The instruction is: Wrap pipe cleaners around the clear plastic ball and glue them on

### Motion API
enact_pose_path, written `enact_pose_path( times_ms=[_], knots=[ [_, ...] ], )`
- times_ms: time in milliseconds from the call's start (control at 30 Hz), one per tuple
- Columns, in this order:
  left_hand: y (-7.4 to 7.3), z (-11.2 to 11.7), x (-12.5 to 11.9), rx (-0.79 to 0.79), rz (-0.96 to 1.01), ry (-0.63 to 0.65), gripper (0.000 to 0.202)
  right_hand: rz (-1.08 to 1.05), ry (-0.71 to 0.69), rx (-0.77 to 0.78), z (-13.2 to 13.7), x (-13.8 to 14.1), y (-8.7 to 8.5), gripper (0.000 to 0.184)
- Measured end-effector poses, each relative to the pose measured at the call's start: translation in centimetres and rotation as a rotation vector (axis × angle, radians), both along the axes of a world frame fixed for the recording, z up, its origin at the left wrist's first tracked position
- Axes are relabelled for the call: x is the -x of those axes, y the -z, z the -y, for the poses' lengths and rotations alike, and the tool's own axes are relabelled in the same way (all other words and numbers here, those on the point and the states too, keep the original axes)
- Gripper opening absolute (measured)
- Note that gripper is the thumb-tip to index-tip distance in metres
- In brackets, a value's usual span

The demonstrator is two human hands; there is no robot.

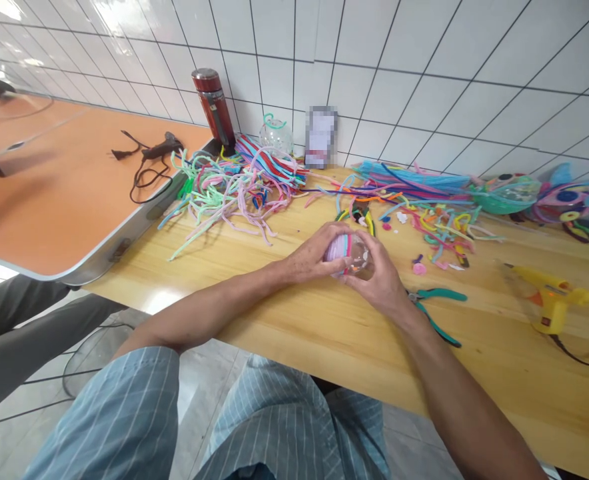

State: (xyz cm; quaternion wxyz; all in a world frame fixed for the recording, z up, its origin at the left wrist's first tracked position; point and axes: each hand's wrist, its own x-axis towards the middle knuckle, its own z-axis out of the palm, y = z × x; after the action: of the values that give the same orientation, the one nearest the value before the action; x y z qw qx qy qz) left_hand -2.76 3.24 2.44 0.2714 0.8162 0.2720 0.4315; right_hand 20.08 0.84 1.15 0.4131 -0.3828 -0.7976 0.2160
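Head view. Hands, two, bare, meeting over the near middle of the wooden table (324, 333).

Item in hand: clear ball (350, 257), partly wound with pink, lilac and blue pipe cleaner on its left side and bare and see-through on its right. It sits between both hands, low over the tabletop; whether it touches the wood cannot be told.

Left hand (314, 257): grip closed round the wound side of the ball, fingers curled over the top.

Right hand (382, 277): grip closed on the bare side, fingertips pressed to the ball, wrist lying on the table.

Close by the right wrist: pliers (437, 310) with teal handles, lying flat. Further right, well apart: yellow glue gun (549, 300) on its side, with a dark cord trailing off.

Behind the hands: loose pile of pastel pipe cleaners (229, 187) to the left; bundle of straight blue and pink pipe cleaners (414, 180) to the right, with short cut scraps (444, 233) in front of it.

Against the tiled wall (424, 60): red flask (214, 107), upright; second clear ball (276, 135) with a green loop on top; blurred box (320, 137).

Far right: finished ball figures (507, 193).

Left: orange table (64, 187) touching the wooden one and carrying a black glue gun (157, 148) with its cord.

Lower left: another person's grey trouser leg (14, 333).
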Motion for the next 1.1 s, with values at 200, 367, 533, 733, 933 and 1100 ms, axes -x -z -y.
enact_pose_path(
  times_ms=[200,367,533,733,933,1100],
  knots=[
    [-0.1,0.1,-0.1,-0.021,-0.013,0.003,0.060,0.010,0.017,-0.085,-0.2,0.1,0.0,0.091],
    [-0.5,0.4,0.0,0.036,-0.010,-0.017,0.051,0.013,0.032,-0.131,0.1,0.7,0.1,0.092],
    [-0.4,0.7,-0.2,0.103,0.005,-0.062,0.052,0.027,0.038,-0.158,0.6,1.2,-0.1,0.092],
    [-0.5,0.9,-0.2,0.150,0.009,-0.091,0.048,0.046,0.024,-0.196,0.7,1.4,-0.2,0.093],
    [-1.2,0.9,0.0,0.201,0.038,-0.053,0.046,0.072,0.028,-0.223,0.6,1.3,-0.3,0.095],
    [-1.6,0.9,0.2,0.298,0.076,-0.032,0.044,0.086,0.025,-0.241,0.5,1.2,-0.2,0.096]
  ],
)
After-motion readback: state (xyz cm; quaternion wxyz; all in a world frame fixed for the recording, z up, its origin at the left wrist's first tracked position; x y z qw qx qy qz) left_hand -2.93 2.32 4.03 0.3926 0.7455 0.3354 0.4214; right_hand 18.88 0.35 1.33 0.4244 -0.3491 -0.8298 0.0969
